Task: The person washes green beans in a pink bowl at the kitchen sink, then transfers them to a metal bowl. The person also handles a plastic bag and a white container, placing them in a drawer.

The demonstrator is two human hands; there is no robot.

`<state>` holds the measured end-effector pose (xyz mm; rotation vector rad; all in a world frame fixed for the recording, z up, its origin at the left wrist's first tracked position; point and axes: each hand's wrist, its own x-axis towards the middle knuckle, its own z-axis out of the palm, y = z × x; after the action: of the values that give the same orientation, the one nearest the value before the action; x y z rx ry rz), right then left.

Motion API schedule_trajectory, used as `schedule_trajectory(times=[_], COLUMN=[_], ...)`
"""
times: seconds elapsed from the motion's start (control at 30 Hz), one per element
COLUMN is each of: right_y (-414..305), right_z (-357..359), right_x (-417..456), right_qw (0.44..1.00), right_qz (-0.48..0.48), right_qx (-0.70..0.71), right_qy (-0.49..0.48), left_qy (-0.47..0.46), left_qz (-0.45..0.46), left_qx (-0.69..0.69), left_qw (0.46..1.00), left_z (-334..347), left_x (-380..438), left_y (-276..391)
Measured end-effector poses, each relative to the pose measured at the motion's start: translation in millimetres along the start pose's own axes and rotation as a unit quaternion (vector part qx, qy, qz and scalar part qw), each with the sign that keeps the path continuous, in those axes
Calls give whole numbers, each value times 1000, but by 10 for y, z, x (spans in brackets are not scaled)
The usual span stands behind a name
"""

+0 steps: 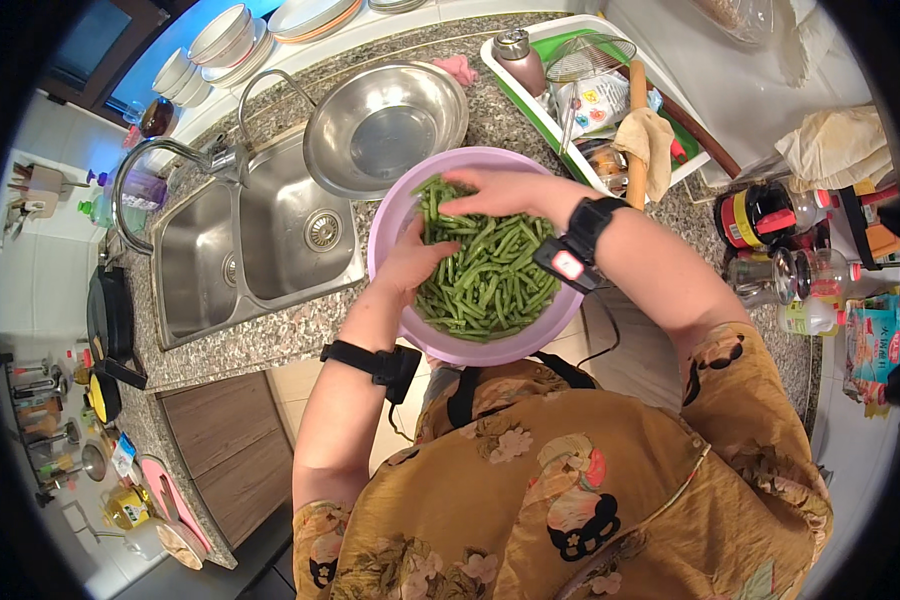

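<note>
A pink-lilac plastic basin (476, 355) lies before me, overlapping the counter edge and close to my body. Cut green beans (491, 277) fill much of it. At the basin's left side, my left hand (411, 259) dips among the beans with its thumb and fingers apart. My right hand (499, 193) reaches over the far side, fingertips touching beans at the upper left. Its thumb stands away from the fingers, and beans show between them. Neither hand is plainly closed on anything; some fingertips are hidden by beans.
A wide stainless steel bowl (394, 131) stands behind the basin, overhanging the double sink (292, 217) with its curved faucet (154, 150). On the right are a white-and-green tray (540, 146) holding utensils, a wooden rolling pin (637, 165), and several jars (757, 277). A cable (613, 330) hangs from my right wrist strap.
</note>
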<state>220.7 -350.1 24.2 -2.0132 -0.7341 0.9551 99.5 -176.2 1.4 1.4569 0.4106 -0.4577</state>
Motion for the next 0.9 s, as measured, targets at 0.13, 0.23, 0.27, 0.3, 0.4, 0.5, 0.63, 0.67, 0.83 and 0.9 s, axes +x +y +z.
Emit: schedule_trajectory(times=[0.13,0.23,0.27,0.3,0.4,0.5,0.63,0.67,0.83,0.9], right_y=[0,114,102,82,-41,133,141,126,167,196], right_z=[116,64,71,108,264,476,479,483,360,283], right_x=[36,-280,-500,-731,-1197,-1204,-988,-929,-697,-657], right_qw=[997,985,973,956,904,885,882,881,898,923], right_qz=[-31,-133,-144,-156,-57,-72,-53,-46,-58,-72], right_qx=[-56,-107,-178,-248,-418,-461,-469,-471,-437,-377], right_qy=[-36,-36,-23,-9,-66,8,13,12,18,27], left_qy=[7,-18,-19,-19,-33,-38,-41,-34,5,33], left_qz=[119,152,151,150,94,63,25,10,11,65], left_qx=[245,407,474,539,627,680,669,677,621,539], left_qw=[962,900,867,829,772,730,742,735,784,839], left_z=[36,168,247,294,406,518,550,582,584,485], left_x=[-92,-552,-705,-791,-888,-812,-629,-579,-424,-428], left_y=[-61,172,225,208,140,1,-18,-37,13,-5])
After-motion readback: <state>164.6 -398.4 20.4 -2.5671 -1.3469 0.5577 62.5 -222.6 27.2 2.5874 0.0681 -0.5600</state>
